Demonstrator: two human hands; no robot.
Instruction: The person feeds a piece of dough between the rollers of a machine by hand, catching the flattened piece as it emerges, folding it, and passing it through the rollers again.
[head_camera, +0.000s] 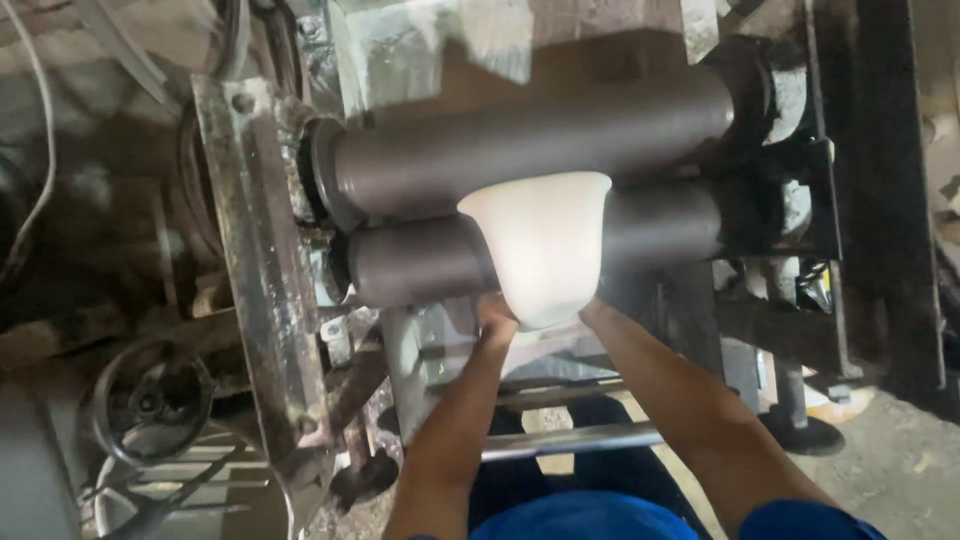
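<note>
Head cam, only view we've got: we're holding a white cup-shaped piece (543, 245) w/ both hands at its narrow end, the left hand (495, 318) clamped on the near-left side of the base and the right hand (592, 312) on the near-right, fingers mostly hidden behind it. The piece sits straight ahead of our hands, flared mouth pointing away, lying across two dark rollers (530, 140) of a grimy machine, touching or just about, can't tell for sure. Looks like unglazed ceramic or plaster imo, so stiff, prob brittle, chalky not slippery, light-ish; the thick base seems the safest spot to grip, not the thin flared rim. Inside isn't visible from here, so no idea if anything's in it. Metal frame plate (255, 260) left of our hands, a small wheel (150, 400) further left and nearer us.
</note>
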